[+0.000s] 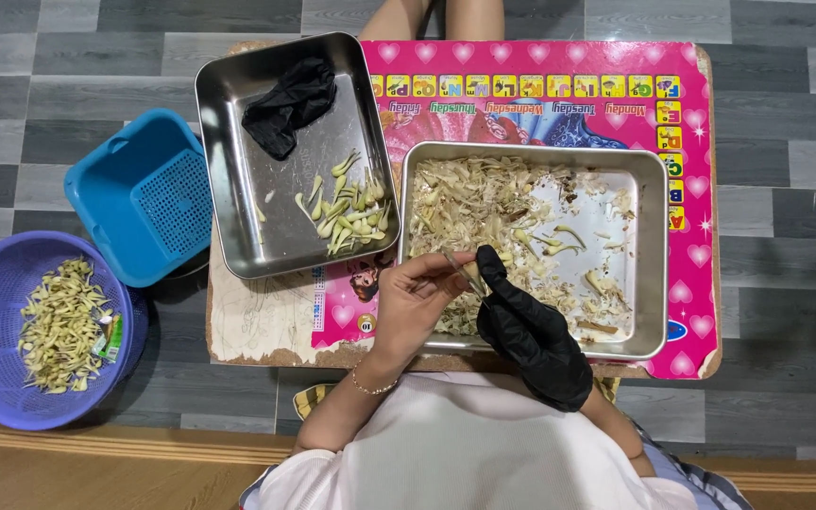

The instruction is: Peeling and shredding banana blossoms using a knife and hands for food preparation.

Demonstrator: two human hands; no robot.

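Here, the bare left hand (415, 300) and gloved right hand (531, 335) together pinch one pale stalk (469, 274) over the right metal tray (649, 189), at its near-left corner above the scraps (469, 203).

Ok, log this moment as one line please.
left hand: bare, pinching thin pale stem piece | right hand: black glove, grip on same piece | over rectangular steel tray of pale scraps
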